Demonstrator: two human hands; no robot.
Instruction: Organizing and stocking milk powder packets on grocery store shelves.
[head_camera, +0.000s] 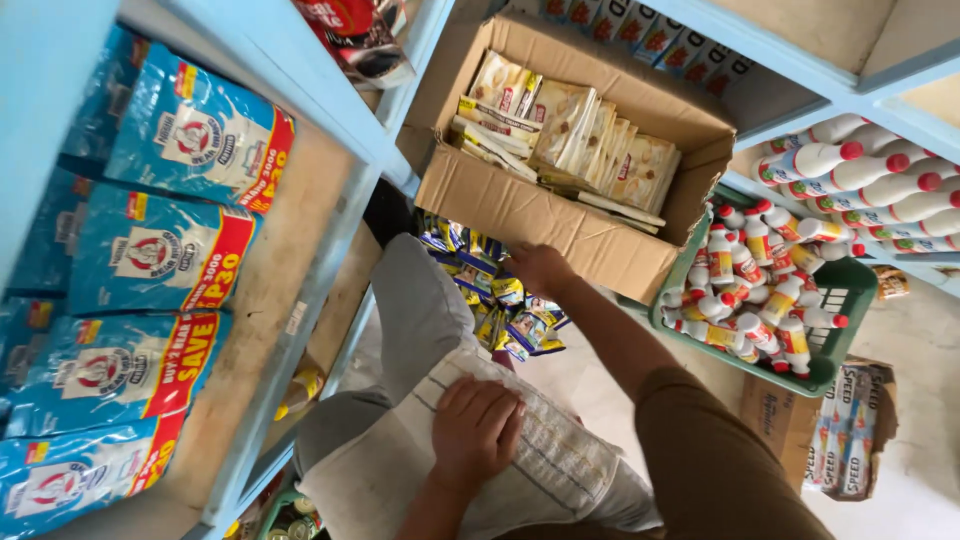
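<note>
We are looking down at our own two hands. Our left hand (476, 428), at six o'clock, is lying flat and open on a lined paper sheet (540, 460) resting across our knee. Our right hand (540, 268), near centre, is reaching into a pile of small blue and yellow sachets (500, 305); we cannot tell its grip. A cardboard box (520, 215) is sitting at twelve o'clock, a green basket (850, 290) of bottles at three o'clock.

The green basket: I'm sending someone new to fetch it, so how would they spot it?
Start at the big open cardboard box of pale packets on the floor between the blue shelves. The green basket stands against its right side, below the shelf of lying bottles. It alone is green slotted plastic, heaped with small red-capped white bottles.
</note>
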